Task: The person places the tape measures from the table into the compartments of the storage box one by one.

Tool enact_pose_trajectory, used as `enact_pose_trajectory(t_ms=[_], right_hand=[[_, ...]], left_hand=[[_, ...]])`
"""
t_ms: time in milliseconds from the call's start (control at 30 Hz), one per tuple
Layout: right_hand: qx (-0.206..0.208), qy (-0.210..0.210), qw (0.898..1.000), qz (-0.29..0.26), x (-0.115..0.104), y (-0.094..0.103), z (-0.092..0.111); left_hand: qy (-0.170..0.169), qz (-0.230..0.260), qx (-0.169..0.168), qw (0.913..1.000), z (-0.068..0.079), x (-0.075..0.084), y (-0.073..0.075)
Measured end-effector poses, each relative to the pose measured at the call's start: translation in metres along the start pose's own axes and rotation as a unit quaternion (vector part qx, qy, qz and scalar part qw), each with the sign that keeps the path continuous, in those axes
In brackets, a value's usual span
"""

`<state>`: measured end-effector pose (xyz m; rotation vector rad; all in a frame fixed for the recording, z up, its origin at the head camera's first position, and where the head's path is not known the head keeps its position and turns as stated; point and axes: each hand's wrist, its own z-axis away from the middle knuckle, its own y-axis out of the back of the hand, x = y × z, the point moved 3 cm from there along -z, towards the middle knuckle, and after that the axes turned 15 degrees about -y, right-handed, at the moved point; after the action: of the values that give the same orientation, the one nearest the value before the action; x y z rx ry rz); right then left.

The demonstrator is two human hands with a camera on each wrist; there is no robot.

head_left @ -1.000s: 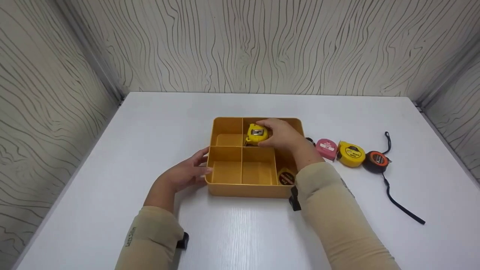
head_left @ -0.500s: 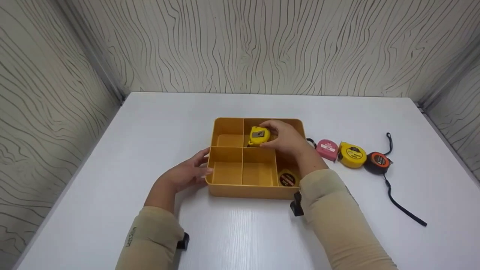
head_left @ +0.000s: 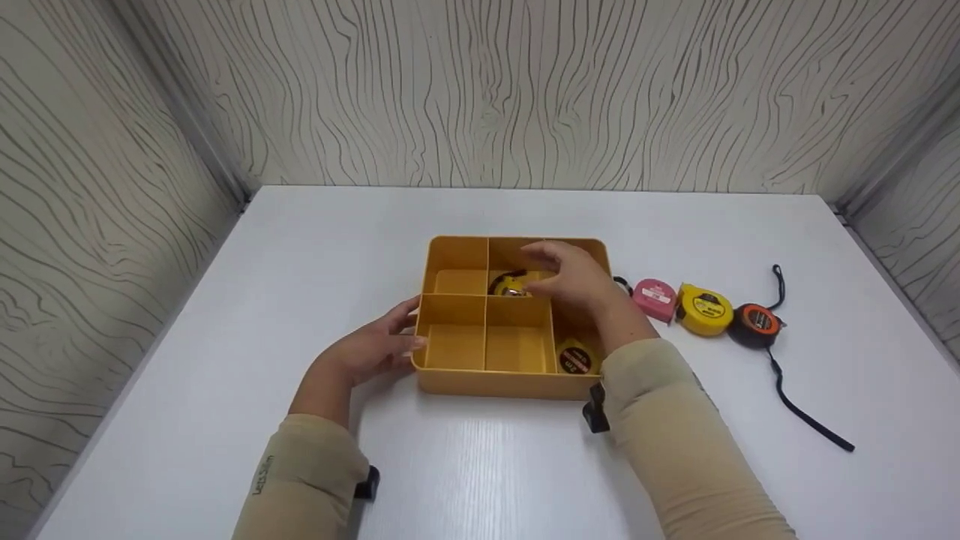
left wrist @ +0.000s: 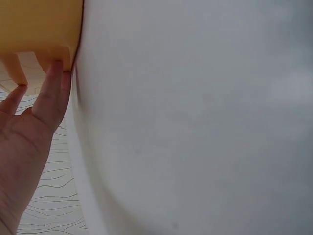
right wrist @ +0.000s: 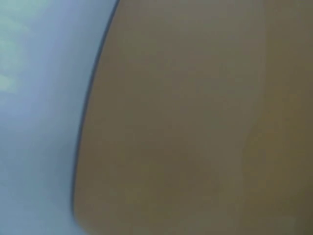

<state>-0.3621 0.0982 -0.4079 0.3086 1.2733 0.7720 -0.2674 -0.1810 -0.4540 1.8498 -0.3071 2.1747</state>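
Your left hand (head_left: 369, 346) grips the left rim of the square, mustard-yellow plastic compartment box (head_left: 502, 384). Your right hand (head_left: 576, 277), thumb and fingers parted, holds nothing over a rear compartment, where the rounded yellow tape measure with black trim (head_left: 511, 284) lies beside your thumb.

Brown-yellow box (right wrist: 171, 107), blurred, its outer wall occupying most of the view. Left side: pale tabletop (right wrist: 39, 166), separated from the wall by a thin dark line (right wrist: 84, 122).

Yellow tape measure (head_left: 510, 285): sank lower inside the compartment box (head_left: 510, 384) and turned. Right hand (head_left: 570, 279): released its grip.
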Motion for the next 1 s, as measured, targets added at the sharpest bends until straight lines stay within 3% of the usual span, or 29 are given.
enact_pose_trajectory(t_ms=[233,600,800,1000], right_hand=[[-0.025,-0.008,0.997,-0.073,0.0,0.006,0.0],[-0.019,0.044,0.993,-0.109,-0.012,0.032,0.015],[0.01,0.026,0.993,-0.118,-0.003,0.054,0.027],[0.055,0.047,0.988,-0.133,0.02,0.083,0.034]], left_hand=[[0.009,-0.01,0.007,0.9999,0.0,0.001,0.0],[-0.005,0.007,-0.005,1.0,0.001,0.002,0.0],[0.007,-0.006,0.008,0.9999,0.0,0.0,0.0],[0.012,-0.015,0.012,0.9997,0.0,-0.001,0.001]])
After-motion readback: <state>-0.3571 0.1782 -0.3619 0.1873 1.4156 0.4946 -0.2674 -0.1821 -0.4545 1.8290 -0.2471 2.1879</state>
